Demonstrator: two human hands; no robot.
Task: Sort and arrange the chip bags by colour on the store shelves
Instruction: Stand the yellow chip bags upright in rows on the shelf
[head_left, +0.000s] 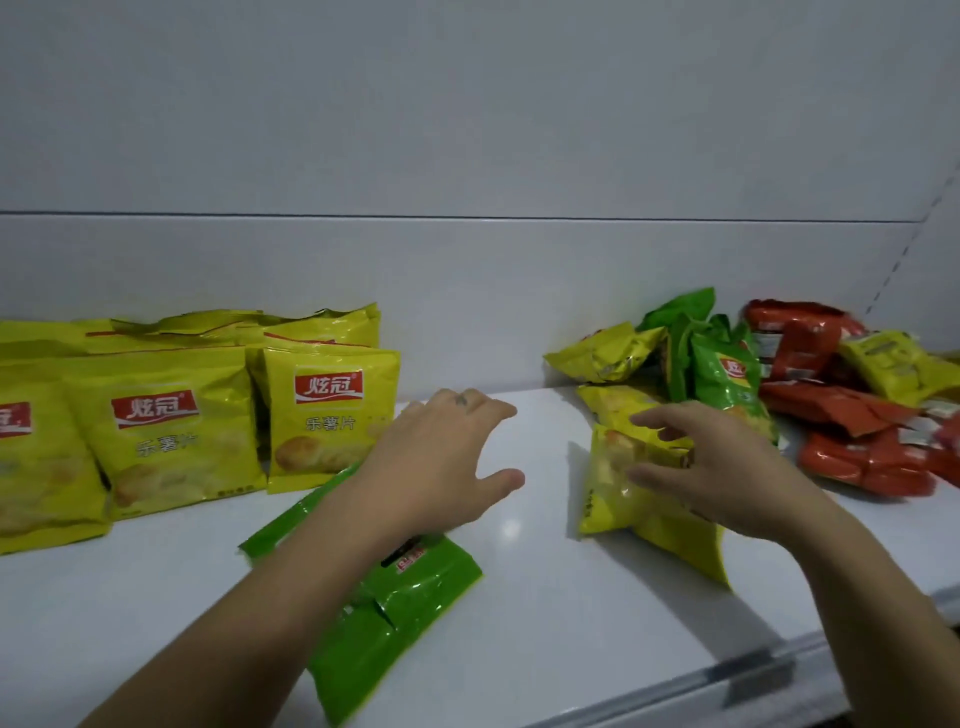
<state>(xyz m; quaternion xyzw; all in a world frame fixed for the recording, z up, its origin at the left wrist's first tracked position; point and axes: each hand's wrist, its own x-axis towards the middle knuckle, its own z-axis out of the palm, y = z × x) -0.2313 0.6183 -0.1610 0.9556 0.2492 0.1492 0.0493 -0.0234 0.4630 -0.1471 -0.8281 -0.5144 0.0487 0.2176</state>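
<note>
Resting on the white shelf (519, 649), a yellow bag (623, 499) is gripped near its top by the right hand (727, 462). The left hand (441, 457) is held spread, grasping nothing, forearm over a flat green bag (405, 608). A yellow row (332, 421) is stood left; a mixed pile (810, 384) is heaped right.

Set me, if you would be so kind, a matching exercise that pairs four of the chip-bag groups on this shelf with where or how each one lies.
Things:
1. upright yellow bags
2. green bag nearest the camera
3. red bags
4. lone yellow bag at centre right

Places or states:
A. heaped at the right end of the shelf
B. gripped by the right hand
C. standing in rows at the left
D. lying flat near the front edge

Pairs: 1-C, 2-D, 3-A, 4-B.
</note>
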